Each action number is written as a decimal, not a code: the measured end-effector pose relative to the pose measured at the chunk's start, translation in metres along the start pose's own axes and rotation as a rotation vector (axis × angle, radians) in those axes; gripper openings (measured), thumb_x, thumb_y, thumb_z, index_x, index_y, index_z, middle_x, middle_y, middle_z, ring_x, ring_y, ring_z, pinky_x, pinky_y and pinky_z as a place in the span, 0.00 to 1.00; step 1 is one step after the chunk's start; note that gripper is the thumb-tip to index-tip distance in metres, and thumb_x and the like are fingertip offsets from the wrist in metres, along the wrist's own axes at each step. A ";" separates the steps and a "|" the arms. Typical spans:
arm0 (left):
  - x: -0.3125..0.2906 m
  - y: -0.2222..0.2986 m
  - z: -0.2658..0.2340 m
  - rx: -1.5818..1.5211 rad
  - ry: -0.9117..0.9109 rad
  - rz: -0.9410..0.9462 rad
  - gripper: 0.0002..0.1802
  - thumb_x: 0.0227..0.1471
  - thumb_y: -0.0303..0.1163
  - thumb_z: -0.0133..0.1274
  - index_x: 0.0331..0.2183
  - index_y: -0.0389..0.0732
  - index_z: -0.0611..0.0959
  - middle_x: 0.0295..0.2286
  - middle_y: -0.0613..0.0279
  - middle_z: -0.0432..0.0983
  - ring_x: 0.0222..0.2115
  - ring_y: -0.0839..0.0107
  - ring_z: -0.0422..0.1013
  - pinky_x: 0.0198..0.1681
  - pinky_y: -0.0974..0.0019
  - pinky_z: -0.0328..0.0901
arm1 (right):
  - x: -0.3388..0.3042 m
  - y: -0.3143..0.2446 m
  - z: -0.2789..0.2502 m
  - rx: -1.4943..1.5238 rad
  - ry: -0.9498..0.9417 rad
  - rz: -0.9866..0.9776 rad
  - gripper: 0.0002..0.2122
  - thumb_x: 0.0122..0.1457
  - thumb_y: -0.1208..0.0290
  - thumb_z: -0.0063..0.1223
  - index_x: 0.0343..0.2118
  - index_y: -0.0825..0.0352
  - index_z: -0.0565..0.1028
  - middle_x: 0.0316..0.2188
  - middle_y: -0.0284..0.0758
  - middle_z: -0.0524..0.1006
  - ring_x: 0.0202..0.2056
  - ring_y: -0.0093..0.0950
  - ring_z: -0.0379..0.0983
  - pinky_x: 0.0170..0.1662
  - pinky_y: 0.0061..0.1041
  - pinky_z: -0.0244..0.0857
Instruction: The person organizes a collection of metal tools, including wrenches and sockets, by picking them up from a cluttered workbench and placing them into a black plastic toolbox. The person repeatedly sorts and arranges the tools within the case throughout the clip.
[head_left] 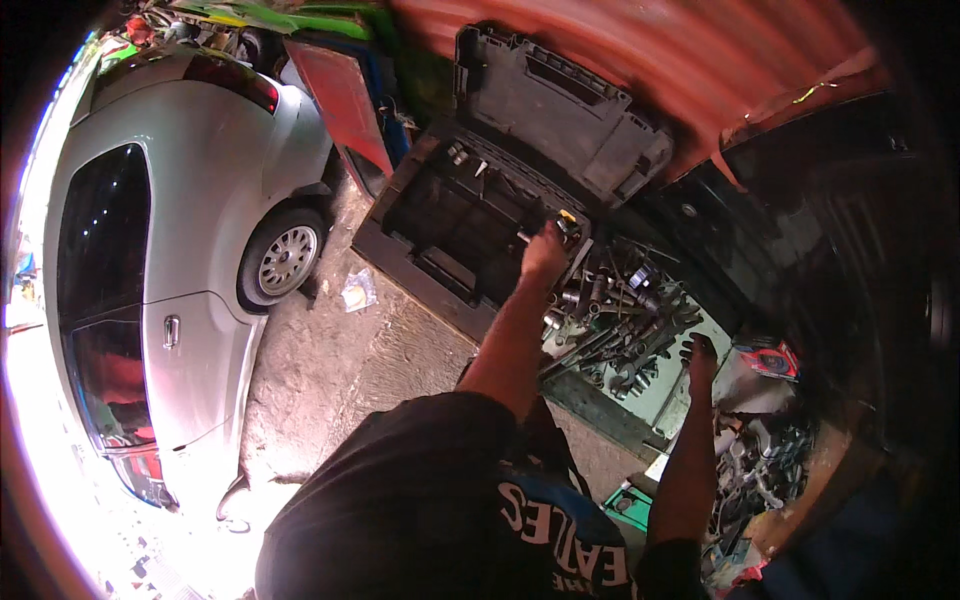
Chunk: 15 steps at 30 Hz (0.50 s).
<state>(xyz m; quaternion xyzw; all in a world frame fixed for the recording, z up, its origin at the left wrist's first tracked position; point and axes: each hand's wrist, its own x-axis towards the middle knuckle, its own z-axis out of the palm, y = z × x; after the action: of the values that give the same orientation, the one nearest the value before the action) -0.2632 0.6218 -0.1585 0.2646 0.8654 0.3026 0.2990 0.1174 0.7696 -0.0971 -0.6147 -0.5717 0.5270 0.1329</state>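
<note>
Nearest the camera, at the lower centre of the frame, we note a dark shirt (400, 500). Near the middle of the frame, the left hand (543, 258) is at the right end of an open toolbox (440, 215), close to a small yellow-and-black item (567, 216). We cannot tell whether its fingers are clamped on anything. Right of centre, the right hand (699, 354) is over a pale board (664, 384), fingers apart, with nothing visible in its grasp. Between the hands, right of centre, we record a heap of metal tools (610, 300), wrenches (622, 383) among them.

We judge the wrenches stiff, hard to break and heavy for their size; any oil would make them slippery. We would grip each by the middle of its shank and lift it clear, since the pieces overlap. We rate the lid (560, 110), upper centre, as stiff, probably light plastic, best held by its outer rim.
</note>
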 end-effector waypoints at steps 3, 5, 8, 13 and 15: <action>0.037 -0.044 -0.021 0.037 0.165 -0.084 0.29 0.46 0.29 0.51 0.51 0.36 0.66 0.43 0.41 0.72 0.42 0.46 0.71 0.45 0.51 0.68 | 0.007 -0.008 0.003 -0.030 -0.014 -0.022 0.14 0.63 0.60 0.41 0.42 0.64 0.72 0.32 0.35 0.77 0.28 0.23 0.73 0.28 0.22 0.64; 0.050 -0.057 -0.043 0.134 0.324 -0.068 0.30 0.45 0.28 0.52 0.52 0.38 0.66 0.47 0.42 0.68 0.43 0.43 0.70 0.45 0.51 0.68 | 0.008 -0.007 0.002 -0.036 -0.011 -0.038 0.14 0.63 0.60 0.40 0.43 0.64 0.72 0.32 0.35 0.77 0.28 0.23 0.74 0.28 0.22 0.64; 0.094 -0.116 -0.069 0.395 0.379 -0.027 0.23 0.47 0.31 0.50 0.47 0.41 0.73 0.48 0.48 0.67 0.46 0.49 0.68 0.46 0.52 0.66 | 0.021 0.001 0.005 -0.032 -0.022 -0.107 0.14 0.63 0.60 0.40 0.43 0.63 0.72 0.31 0.34 0.77 0.27 0.23 0.74 0.27 0.23 0.64; 0.113 -0.112 -0.135 0.530 0.469 -0.195 0.15 0.50 0.36 0.48 0.40 0.45 0.80 0.46 0.55 0.71 0.49 0.57 0.65 0.50 0.56 0.61 | 0.020 -0.014 0.018 -0.071 -0.032 -0.008 0.13 0.63 0.62 0.40 0.42 0.63 0.73 0.33 0.33 0.77 0.28 0.23 0.75 0.29 0.23 0.65; 0.130 -0.114 -0.138 0.414 0.456 -0.250 0.15 0.51 0.37 0.48 0.40 0.44 0.80 0.43 0.56 0.72 0.47 0.55 0.67 0.47 0.55 0.64 | 0.027 -0.012 0.010 -0.074 -0.012 0.005 0.13 0.63 0.62 0.40 0.43 0.62 0.73 0.33 0.33 0.77 0.30 0.24 0.75 0.28 0.22 0.65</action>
<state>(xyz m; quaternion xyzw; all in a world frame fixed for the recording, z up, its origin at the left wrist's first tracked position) -0.4772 0.5774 -0.1950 0.1372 0.9790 0.1326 0.0724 0.0970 0.7916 -0.1047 -0.6173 -0.5900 0.5096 0.1054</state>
